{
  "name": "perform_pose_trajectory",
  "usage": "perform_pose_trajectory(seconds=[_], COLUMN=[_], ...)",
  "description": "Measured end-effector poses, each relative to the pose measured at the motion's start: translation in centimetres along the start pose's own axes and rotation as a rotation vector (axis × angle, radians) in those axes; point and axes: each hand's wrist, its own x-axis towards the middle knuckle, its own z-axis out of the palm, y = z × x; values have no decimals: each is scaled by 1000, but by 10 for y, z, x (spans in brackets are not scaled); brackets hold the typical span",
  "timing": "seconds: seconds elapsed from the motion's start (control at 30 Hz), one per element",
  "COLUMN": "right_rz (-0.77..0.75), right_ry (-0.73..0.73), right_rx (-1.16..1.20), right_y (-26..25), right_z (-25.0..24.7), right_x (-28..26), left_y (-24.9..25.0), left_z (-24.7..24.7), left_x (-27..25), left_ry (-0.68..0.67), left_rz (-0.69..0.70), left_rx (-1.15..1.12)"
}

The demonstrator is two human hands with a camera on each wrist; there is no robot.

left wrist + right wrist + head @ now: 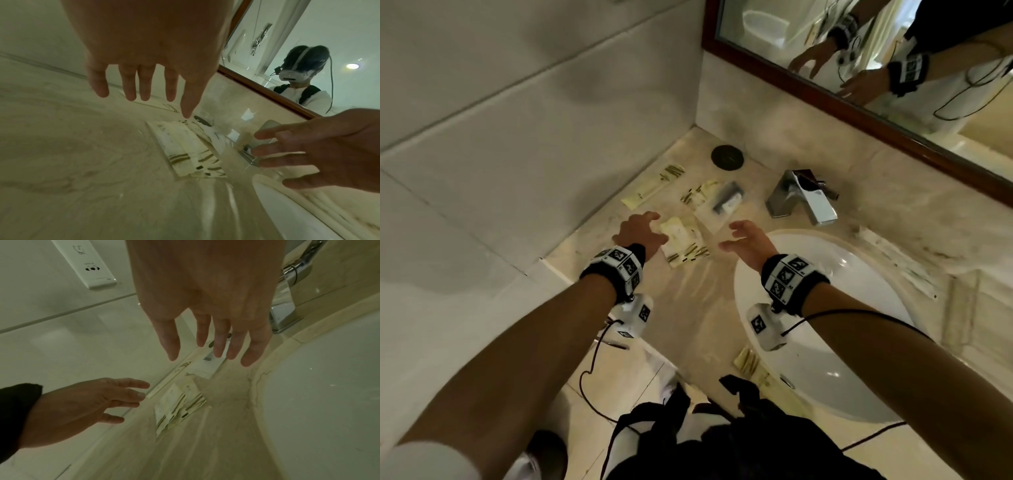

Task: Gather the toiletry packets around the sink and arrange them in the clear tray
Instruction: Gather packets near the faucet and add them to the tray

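A stack of cream toiletry packets with gold stripes (683,241) lies on the marble counter left of the sink. A faint clear edge (162,151) runs along the stack and may be the clear tray's wall; I cannot tell for sure. My left hand (650,226) hovers at the stack's left side with spread, slightly bent fingers and holds nothing. My right hand (732,236) hovers at the stack's right side, fingers straight, also empty. More packets lie farther back: a long cream one (654,185), a striped one (698,193) and a clear one with a dark item (727,202).
The white sink (825,325) is on the right with a chrome faucet (804,197) behind it. One packet (751,366) lies at the sink's near rim, another long packet (904,270) to its right. A black disc (727,156) sits in the counter's corner below the mirror (859,51).
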Motion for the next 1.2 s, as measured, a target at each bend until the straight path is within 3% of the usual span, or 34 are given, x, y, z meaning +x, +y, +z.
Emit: perform_pose_trajectory(seconds=[0.27,0.37,0.53,0.77,0.93,1.2], right_rz=[105,131,151,110,41,-30], right_ry=[-22,8,8,-45,-157,-156], right_rx=[43,51,44,38,11,-93], right_y=[14,10,5,-11,-25,-17], right_z=[-6,-12,-6,15,27,25], right_x=[28,25,20,21,21,8], left_y=[11,12,13,9,13,28], left_z=[9,11,12,0,-9,2], left_x=[26,32,33,23,13,8], left_ry=[-37,-99,-92,-122,-297,-379], left_rz=[34,48,68,99,166,235], left_rx=[238,348,414,69,-140,-303])
